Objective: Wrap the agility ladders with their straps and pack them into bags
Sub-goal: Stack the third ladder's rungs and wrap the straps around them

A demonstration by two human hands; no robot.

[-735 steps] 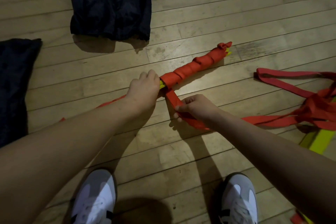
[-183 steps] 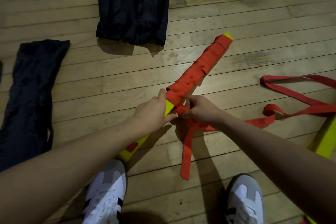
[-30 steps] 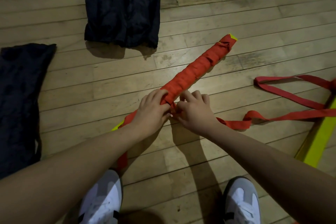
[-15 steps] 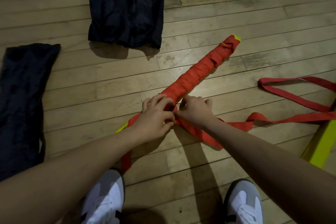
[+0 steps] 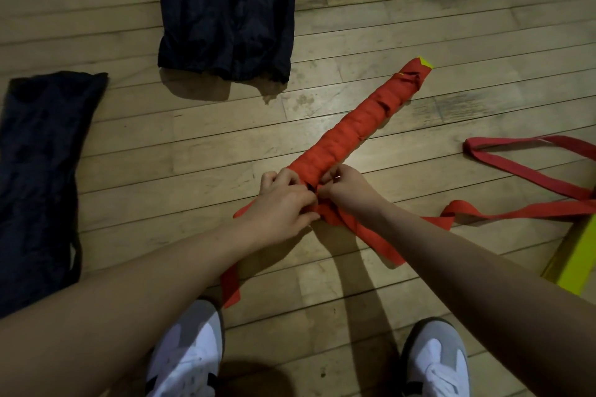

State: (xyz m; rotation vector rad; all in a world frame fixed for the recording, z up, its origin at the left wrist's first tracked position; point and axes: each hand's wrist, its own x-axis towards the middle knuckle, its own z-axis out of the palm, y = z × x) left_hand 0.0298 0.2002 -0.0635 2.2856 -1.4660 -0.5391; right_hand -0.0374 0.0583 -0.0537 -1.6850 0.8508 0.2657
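Lying flat at the left edge and top centre of the frame, two dark bags (image 5: 38,171) (image 5: 225,10) flank the wooden floor (image 5: 129,145), where the red-wrapped ladder bundle (image 5: 354,126) runs diagonally from centre to upper right. At its lower end the left hand (image 5: 280,206) and right hand (image 5: 345,187) meet, fingers curled, pinching the red strap (image 5: 348,222). Loose strap trails toward the right edge.

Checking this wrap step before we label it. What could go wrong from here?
1. Both hands, left hand and right hand, pinch the red strap at the bundle's near end; a slip could loosen the wraps.
2. The strap tail lies by the left shoe and could get stepped on.
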